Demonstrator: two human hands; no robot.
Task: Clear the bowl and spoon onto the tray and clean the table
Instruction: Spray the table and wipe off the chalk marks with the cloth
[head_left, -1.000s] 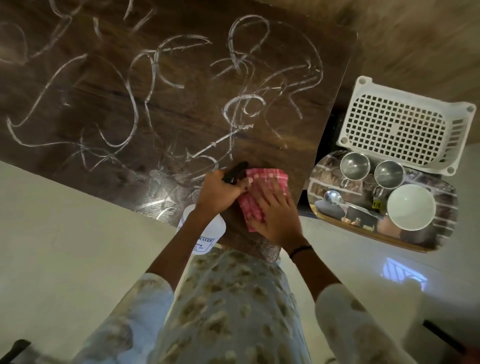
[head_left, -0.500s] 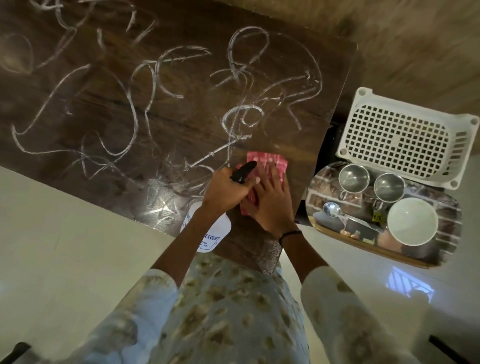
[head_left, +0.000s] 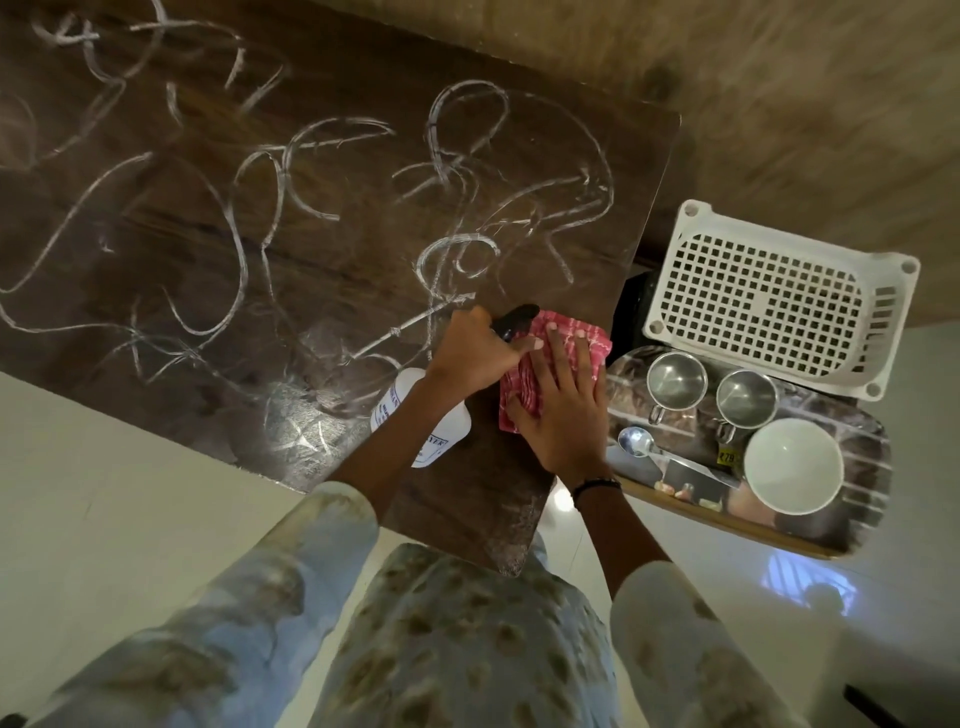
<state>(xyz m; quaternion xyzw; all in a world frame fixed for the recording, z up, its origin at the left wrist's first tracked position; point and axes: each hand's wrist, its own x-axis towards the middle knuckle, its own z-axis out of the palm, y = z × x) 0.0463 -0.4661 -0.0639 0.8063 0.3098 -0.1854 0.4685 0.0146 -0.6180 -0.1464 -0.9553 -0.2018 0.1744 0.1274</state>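
A dark wooden table (head_left: 311, 218) is streaked with white curly marks. My left hand (head_left: 475, 351) grips a white spray bottle (head_left: 434, 431) by its black trigger head, just above the near right part of the table. My right hand (head_left: 563, 410) presses flat with straight fingers on a red checked cloth (head_left: 587, 338) lying on the table near its right edge. To the right, a shiny tray (head_left: 852, 525) holds a white bowl (head_left: 792, 465), a metal spoon (head_left: 641, 446) and two steel cups (head_left: 677, 378).
A white perforated plastic basket (head_left: 779, 296) sits behind the tray. A pale floor (head_left: 104, 493) lies around the table's near corner. A wooden wall (head_left: 779, 104) runs behind the table.
My right hand and the cloth slid away from me along the table's right edge, and my left hand with the bottle moved along beside it.
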